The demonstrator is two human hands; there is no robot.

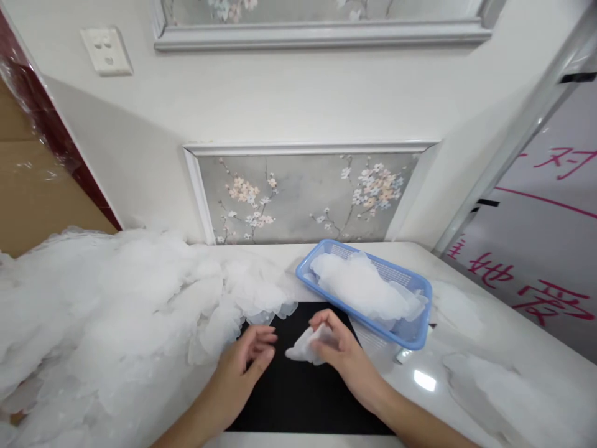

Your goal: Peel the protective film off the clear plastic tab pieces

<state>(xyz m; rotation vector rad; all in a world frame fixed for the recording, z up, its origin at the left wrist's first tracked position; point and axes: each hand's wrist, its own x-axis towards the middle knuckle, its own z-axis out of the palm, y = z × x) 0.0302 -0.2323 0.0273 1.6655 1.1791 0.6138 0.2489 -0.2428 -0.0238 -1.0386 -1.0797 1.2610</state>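
Over a black mat (308, 404), my right hand (345, 348) pinches a small bunch of thin, white, translucent petal-like pieces (303, 347) between thumb and fingers. Their exact kind I cannot make out. My left hand (247, 361) is to the left of the bunch, apart from it, its fingers loosely curled and the thumb away from them, with nothing visible in the grasp. A large heap of similar white pieces (116, 311) spreads beside and beyond my left hand, its edge lapping onto the mat. More white pieces (368, 286) lie piled in a blue plastic basket (422, 333) beyond my right hand.
The glossy white tabletop (466, 311) meets a pale wall with framed floral panels (298, 199). A whiteboard with red writing (536, 261) stands along the right side. At the far left is brown cardboard (28, 180) under clear plastic. A wall socket (107, 53) sits upper left.
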